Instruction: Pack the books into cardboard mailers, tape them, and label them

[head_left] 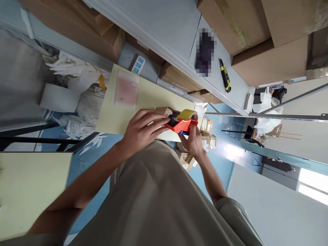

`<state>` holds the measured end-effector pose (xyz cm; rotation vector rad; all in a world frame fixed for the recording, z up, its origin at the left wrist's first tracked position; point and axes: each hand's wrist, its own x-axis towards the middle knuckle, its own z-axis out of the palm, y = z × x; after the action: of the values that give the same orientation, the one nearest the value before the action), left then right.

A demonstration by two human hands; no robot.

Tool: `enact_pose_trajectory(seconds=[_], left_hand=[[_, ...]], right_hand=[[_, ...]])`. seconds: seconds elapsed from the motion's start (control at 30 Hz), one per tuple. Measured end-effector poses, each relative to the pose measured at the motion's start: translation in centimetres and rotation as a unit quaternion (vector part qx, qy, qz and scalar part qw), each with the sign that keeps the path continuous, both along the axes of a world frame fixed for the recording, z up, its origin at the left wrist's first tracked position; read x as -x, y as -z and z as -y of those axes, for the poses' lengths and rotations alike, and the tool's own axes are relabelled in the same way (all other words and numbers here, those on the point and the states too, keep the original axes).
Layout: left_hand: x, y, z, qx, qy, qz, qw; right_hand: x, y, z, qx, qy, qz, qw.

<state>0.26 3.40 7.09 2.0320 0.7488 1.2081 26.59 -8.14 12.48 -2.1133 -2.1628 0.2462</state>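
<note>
My right hand (194,140) is closed around a red tape dispenser (182,125) that carries a roll of yellow tape (188,115). The dispenser is tilted, its narrow end pointing at my left hand (146,128). The fingers of that hand are stretched out, their tips at the dispenser's front end and against a small cardboard box (165,110). Much of the box is hidden behind my fingers and the dispenser. Both hands are over the pale yellow table (112,116), close to my body.
A pink sheet in a clear sleeve (126,89) lies on the table. Behind it are a power strip (138,65) and cardboard boxes. On the raised shelf rests a yellow-black utility knife (225,76). White scraps (87,102) are heaped at left; parcels (208,141) sit on the floor at right.
</note>
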Motion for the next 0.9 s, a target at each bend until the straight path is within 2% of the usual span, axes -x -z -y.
enact_pose_trajectory(seconds=[0.23,0.33,0.43,0.53,0.63,0.7,0.9], left_hand=[[0.3,0.9,0.0,0.042,0.024,0.002,0.999],[0.7,0.3,-0.5,0.095,0.057,-0.004,0.994],[1.2,-0.1,-1.4,0.172,0.117,-0.001,0.978],[1.2,0.3,-2.5,0.289,0.191,0.0,0.938],[0.5,1.6,-3.0,0.426,0.255,0.027,0.868],[-0.3,2.7,-2.9,0.488,0.259,0.055,0.832],[-2.1,4.9,-1.0,0.588,0.218,0.131,0.768]], right_hand=[[0.9,-0.2,0.4,0.036,-0.002,0.018,0.999],[1.0,-0.8,0.4,0.053,-0.015,0.016,0.998],[1.2,-1.8,0.2,0.1,-0.015,0.012,0.995],[1.6,-3.3,-0.2,0.171,0.004,0.021,0.985],[2.0,-5.1,-1.1,0.243,0.031,0.017,0.969],[2.3,-6.3,-2.1,0.286,0.047,0.0,0.957],[2.7,-8.5,-5.3,0.391,0.08,-0.017,0.917]])
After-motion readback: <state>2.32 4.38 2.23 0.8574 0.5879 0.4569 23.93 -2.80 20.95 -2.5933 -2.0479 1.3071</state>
